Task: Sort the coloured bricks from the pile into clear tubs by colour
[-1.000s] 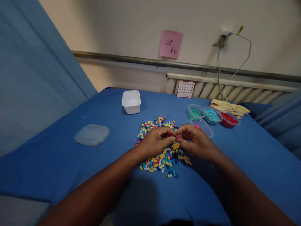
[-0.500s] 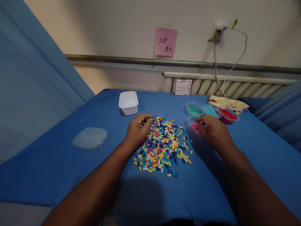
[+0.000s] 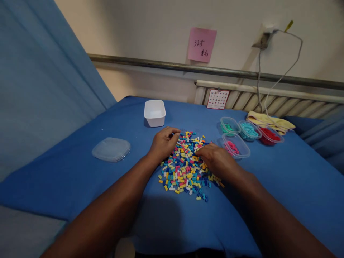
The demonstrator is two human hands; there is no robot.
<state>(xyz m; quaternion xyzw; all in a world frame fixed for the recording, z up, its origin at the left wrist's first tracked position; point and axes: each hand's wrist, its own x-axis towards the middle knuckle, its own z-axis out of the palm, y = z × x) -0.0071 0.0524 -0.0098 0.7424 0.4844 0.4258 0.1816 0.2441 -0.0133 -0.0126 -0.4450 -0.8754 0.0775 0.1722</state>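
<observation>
A loose pile of small toy building bricks [image 3: 185, 172] in yellow, pink, white and several blues is spread on the blue cloth. My left hand [image 3: 163, 144] rests at the pile's upper left edge, thumb and forefinger curled close together; whatever lies between the tips is too small to make out. Over the pile's right side, my right hand [image 3: 217, 159] points its fingers down among the bricks, closed together, with the fingertips partly hidden. Just beyond it stands a clear tub [image 3: 244, 149] with pink bricks [image 3: 232, 147] inside.
Clear tubs of green bricks [image 3: 228, 128], light-blue bricks [image 3: 249, 129] and red bricks [image 3: 269, 134] stand at the back right, by a yellow cloth [image 3: 268, 121]. A white box [image 3: 155, 122] is at the back; stacked clear lids [image 3: 111, 149] lie left. A cable [image 3: 285, 73] hangs from the wall.
My hands were together over the pile, then parted. My right hand went to the pink bricks' tub and is now back at the pile; my left hand stays at its left edge.
</observation>
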